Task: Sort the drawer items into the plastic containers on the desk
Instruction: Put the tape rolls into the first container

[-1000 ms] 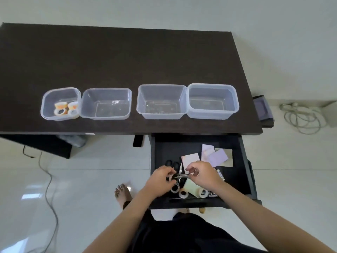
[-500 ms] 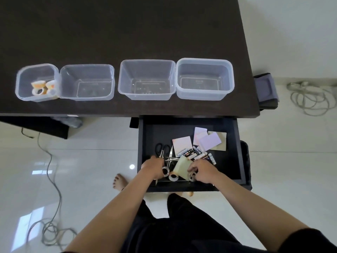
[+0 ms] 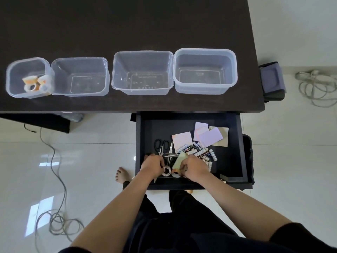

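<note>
- Glossy white floor tiles [image 3: 94, 161] surround a dark desk [image 3: 127, 24] seen from above, with loose cables [image 3: 54, 221] lying on the floor.
- Four clear plastic containers [image 3: 143, 73] sit in a row along the desk's front edge; the one at the left end [image 3: 27, 77] holds tape rolls [image 3: 34, 83].
- Below the front right corner, an open drawer [image 3: 235, 178] holds scissors [image 3: 161, 146], batteries [image 3: 202, 152] and paper notes [image 3: 209, 136].
- At the drawer's near edge, the left hand [image 3: 152, 166] curls its fingers around a small tape roll [image 3: 166, 171].
- The right hand [image 3: 193, 168] grips a second roll [image 3: 176, 174], beside a pale green note [image 3: 179, 159].
</note>
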### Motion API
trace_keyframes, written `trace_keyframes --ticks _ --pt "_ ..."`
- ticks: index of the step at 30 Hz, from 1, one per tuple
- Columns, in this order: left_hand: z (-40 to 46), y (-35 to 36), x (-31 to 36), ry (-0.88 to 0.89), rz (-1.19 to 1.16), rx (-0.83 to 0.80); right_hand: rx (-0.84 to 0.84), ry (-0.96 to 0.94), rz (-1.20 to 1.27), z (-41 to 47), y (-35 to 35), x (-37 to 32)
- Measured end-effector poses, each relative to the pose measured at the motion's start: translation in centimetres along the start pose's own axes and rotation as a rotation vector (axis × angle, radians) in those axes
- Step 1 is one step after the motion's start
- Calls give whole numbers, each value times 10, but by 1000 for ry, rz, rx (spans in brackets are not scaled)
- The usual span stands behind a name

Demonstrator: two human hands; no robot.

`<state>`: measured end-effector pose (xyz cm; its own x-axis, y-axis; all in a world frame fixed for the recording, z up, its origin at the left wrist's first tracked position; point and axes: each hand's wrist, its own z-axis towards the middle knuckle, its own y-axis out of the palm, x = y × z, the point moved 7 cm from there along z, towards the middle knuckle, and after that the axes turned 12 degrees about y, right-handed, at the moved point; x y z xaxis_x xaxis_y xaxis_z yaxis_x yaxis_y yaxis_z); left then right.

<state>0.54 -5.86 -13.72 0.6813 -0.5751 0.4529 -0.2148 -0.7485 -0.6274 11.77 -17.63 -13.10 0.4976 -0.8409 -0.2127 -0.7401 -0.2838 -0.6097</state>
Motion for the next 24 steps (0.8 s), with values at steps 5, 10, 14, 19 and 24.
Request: trace_keyframes --ticks 5,10,14,19,24 --pt "-3 3 -5 -29 -146 -2 -5 -18 -38 -2 2 0" --pt "-6 3 -6 -30 -223 15 7 -30 -68 -2 5 -5" --pt "-8 -1 -7 -38 -253 60 -3 -30 13 -3 4 -3" --pt "-12 -11 -5 2 -240 126 1 38 282 -4 -2 7" --pt "-15 -27 -3 48 -219 140 -16 111 213 -7 0 3"
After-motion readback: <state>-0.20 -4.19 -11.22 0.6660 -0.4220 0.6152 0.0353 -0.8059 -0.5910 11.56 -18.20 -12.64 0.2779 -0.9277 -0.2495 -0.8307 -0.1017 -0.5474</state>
